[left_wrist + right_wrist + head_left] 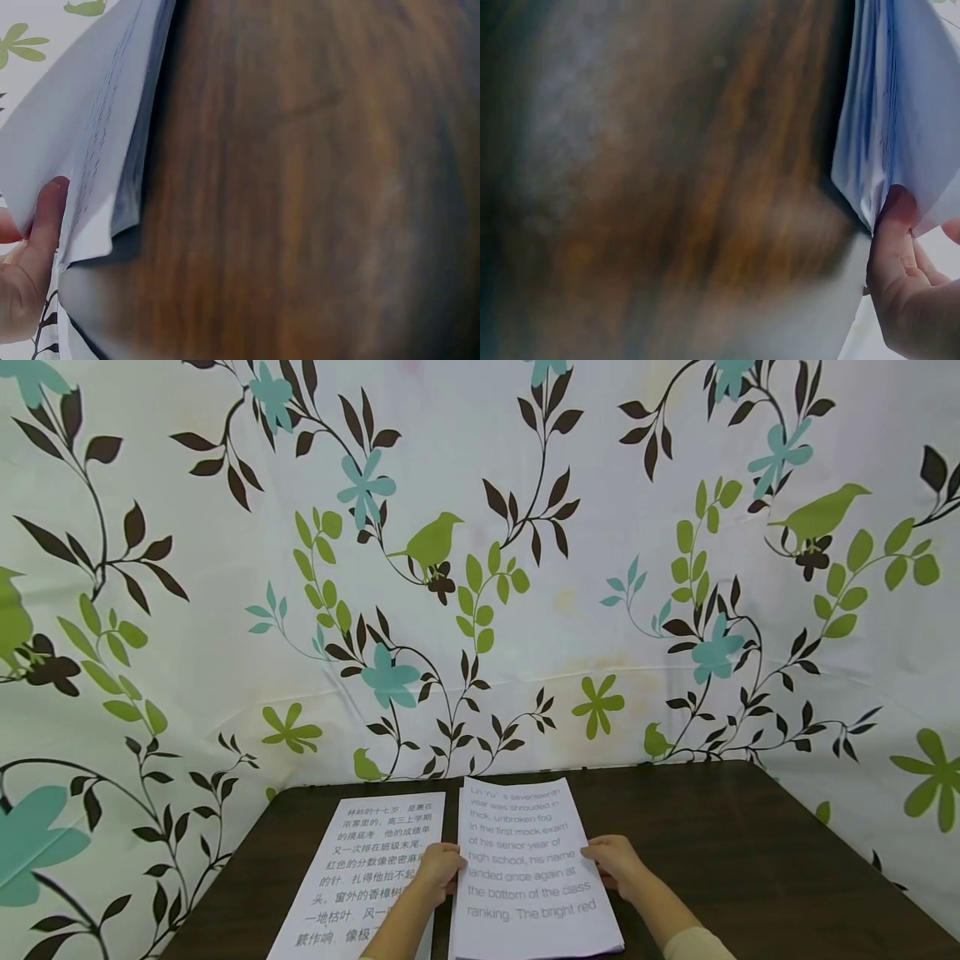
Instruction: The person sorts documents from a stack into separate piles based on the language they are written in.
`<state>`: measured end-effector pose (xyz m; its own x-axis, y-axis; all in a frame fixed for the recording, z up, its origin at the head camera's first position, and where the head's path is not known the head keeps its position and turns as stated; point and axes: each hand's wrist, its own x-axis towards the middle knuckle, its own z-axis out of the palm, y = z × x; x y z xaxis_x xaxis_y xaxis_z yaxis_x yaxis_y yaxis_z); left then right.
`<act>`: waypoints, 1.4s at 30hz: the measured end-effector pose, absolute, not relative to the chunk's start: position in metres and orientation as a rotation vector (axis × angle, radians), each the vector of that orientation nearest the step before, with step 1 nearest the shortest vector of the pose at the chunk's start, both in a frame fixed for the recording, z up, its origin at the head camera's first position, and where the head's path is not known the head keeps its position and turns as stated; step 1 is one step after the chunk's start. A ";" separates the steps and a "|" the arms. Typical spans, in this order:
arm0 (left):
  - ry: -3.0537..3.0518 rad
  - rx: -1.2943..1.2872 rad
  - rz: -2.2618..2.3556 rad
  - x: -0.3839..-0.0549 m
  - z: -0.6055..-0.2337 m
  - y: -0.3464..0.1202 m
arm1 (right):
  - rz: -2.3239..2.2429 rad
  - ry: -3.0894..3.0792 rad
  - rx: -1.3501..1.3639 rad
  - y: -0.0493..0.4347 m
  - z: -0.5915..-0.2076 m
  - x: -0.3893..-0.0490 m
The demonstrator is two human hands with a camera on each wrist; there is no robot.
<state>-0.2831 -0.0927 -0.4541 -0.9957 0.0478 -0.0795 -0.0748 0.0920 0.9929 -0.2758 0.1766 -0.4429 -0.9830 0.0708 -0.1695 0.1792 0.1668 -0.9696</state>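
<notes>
A stack of printed paper [525, 877] with large English text lies between my two hands on the dark table. My left hand [438, 870] pinches its left edge about midway down. On the opposite edge my right hand [617, 862] pinches it at a similar height. In the left wrist view, fingers [51, 217] press against the side of the sheets [120, 157]. The right wrist view has a thumb or finger [896, 214] at the layered edge of the sheets [866, 127]. My left forearm overlaps a page with Chinese text [367, 860], hiding part of its print.
A dark wood-grain table [697, 827] spans the front, its far edge close to a hanging cloth [480, 568] printed with leaves, flowers and birds. The Chinese page lies left of the stack, with a narrow strip of table between them.
</notes>
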 end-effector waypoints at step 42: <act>2.178 -0.015 2.089 -0.289 -0.412 -0.067 | -1.980 2.584 0.289 0.208 -0.394 -0.274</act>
<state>-0.2891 -0.0667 -0.4117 -0.9923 0.0781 -0.0956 -0.0923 0.0452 0.9947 -0.2741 0.2080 -0.3944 -0.9764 0.2159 -0.0066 0.0625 0.2533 -0.9654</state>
